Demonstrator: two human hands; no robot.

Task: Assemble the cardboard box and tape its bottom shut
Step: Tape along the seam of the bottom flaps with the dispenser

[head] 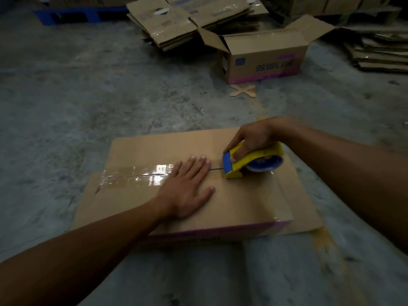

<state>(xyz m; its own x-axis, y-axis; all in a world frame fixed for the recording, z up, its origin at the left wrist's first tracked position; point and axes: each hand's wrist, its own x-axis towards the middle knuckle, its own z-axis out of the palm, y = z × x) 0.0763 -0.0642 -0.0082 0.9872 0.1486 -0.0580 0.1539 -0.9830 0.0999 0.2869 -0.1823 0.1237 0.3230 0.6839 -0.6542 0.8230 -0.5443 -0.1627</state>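
Note:
A brown cardboard box [240, 199] lies bottom-up on the concrete floor in front of me, its flaps folded shut. Clear shiny tape [141, 176] covers the left part of the centre seam. My left hand [187, 188] lies flat, fingers spread, on the box over the seam just right of the tape. My right hand [251, 140] grips a yellow and blue tape dispenser [249, 162], whose blue front edge rests on the seam right of my left fingertips. The seam between fingertips and dispenser shows as a thin dark line.
An assembled open box with purple print [265, 60] stands on the floor beyond. Behind it lies a pile of flattened cartons [187, 21], and another stack [382, 54] is at the right. A blue pallet [75, 14] sits far left. A small cardboard cross [242, 91] lies on the floor.

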